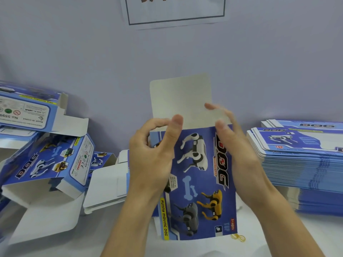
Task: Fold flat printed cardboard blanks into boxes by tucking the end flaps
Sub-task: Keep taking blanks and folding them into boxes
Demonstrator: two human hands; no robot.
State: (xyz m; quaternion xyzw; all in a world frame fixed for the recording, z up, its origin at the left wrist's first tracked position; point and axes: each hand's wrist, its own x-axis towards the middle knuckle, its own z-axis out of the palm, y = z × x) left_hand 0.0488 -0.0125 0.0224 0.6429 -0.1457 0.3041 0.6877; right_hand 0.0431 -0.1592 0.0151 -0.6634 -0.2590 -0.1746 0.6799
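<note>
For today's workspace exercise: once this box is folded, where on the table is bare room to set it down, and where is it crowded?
Bare white table shows at the near right, between the right hand and the stack of flat blanks. A smaller strip lies near centre, under the box in hand. The left side is crowded with folded boxes and their open flaps.

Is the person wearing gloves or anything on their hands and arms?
No gloves. Both the left hand and the right hand are bare, and so are the forearms down to the picture's bottom edge. No sleeves, watch, rings or bracelets show. The fingernails look short and plain.
</note>
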